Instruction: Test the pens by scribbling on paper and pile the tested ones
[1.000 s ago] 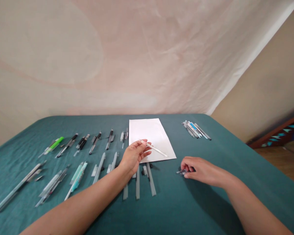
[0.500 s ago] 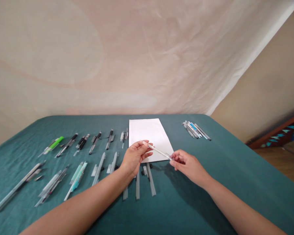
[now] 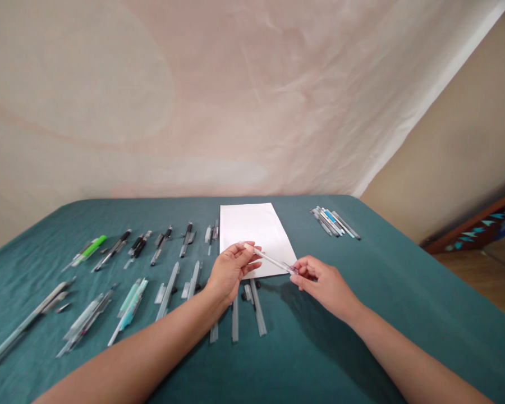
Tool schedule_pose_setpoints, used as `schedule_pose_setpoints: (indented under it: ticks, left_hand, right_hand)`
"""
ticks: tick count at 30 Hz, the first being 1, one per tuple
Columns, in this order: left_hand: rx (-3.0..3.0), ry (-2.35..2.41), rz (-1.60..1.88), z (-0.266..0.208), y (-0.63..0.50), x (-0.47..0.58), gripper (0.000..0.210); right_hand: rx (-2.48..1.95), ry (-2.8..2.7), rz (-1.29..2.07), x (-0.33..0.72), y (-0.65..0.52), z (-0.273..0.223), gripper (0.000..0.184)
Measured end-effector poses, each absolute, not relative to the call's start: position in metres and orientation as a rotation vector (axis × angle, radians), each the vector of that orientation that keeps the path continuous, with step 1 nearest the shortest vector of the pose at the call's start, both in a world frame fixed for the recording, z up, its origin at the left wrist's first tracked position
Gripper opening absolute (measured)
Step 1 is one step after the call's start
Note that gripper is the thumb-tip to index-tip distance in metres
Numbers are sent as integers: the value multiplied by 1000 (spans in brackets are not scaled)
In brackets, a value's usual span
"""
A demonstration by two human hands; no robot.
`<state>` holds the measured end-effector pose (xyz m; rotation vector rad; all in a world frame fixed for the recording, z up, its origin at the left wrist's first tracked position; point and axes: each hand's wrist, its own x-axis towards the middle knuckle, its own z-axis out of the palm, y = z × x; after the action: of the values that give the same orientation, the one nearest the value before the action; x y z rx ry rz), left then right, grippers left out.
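Observation:
A slim white pen point(image 3: 269, 258) with a clear right end is held aslant in the air, over the near part of a white paper sheet point(image 3: 252, 224). My left hand point(image 3: 230, 269) pinches its upper left end between thumb and fingers, the other fingers partly spread. At the lower right end, the fingers of my right hand point(image 3: 320, 280) close round the clear part and hide some of it. Below the paper lie grey pen barrels point(image 3: 258, 308) with small caps beside them, partly covered by my left hand and forearm.
Disassembled pens lie in two rows on the green cloth, among them a bright green one point(image 3: 90, 248), black-gripped ones point(image 3: 141, 245) and a turquoise one point(image 3: 130, 307). A bundle of slim pens or refills point(image 3: 335, 222) lies at the back right. A pale curtain point(image 3: 235, 101) hangs behind.
The view has shifted very slightly. Both hands keep their hold on the pen, with hardly any movement.

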<state>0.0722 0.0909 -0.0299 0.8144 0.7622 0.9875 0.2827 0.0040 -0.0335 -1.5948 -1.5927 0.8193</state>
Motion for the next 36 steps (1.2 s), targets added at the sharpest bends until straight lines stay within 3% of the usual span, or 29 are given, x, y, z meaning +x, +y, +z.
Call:
schedule_pose_setpoints:
  ticks: [18,28,36]
  left_hand:
    - [758,766,995,-30,91,73,23]
    - [762,758,969,-33,88,75,21]
    - [737,760,926,-30,83,78,19]
  right_hand:
    - [-1554,-1464,799,277,3,-30,21]
    - [-1639,-1596,495,276,1,-30,20]
    - [-1621,-1600,505,272,1,-29,23]
